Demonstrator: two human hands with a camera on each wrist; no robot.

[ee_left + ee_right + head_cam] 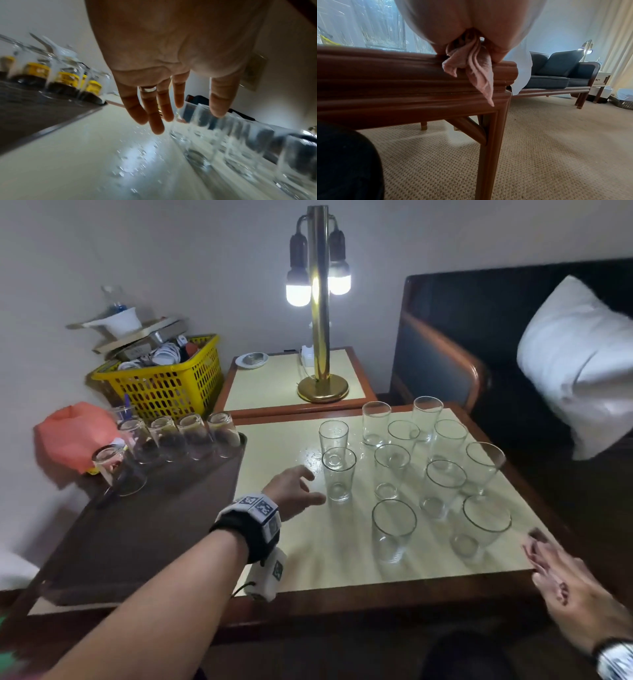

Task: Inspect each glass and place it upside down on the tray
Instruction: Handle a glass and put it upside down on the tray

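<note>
Your left hand (294, 491) reaches over the cream tabletop (308, 549) with fingers (155, 119) spread and nearly straight, holding nothing; its fingertips sit just beside the nearest upright glass (338, 474) without clearly touching it. That glass stands at the left edge of a cluster of upright glasses (442, 474) in the middle of the table, 11 by my count. On the dark tray (137, 535) to the left, 4 glasses (181, 440) stand upside down in a row along the far rim, and 1 more inverted glass (118, 470) stands nearer the tray's left side. Your right hand (575, 594) rests at the table's near right corner, its fingers curled around a bunched pink cloth (471, 67) that hangs over the wooden edge. Small water drops (133, 159) glint on the tabletop near your left hand.
</note>
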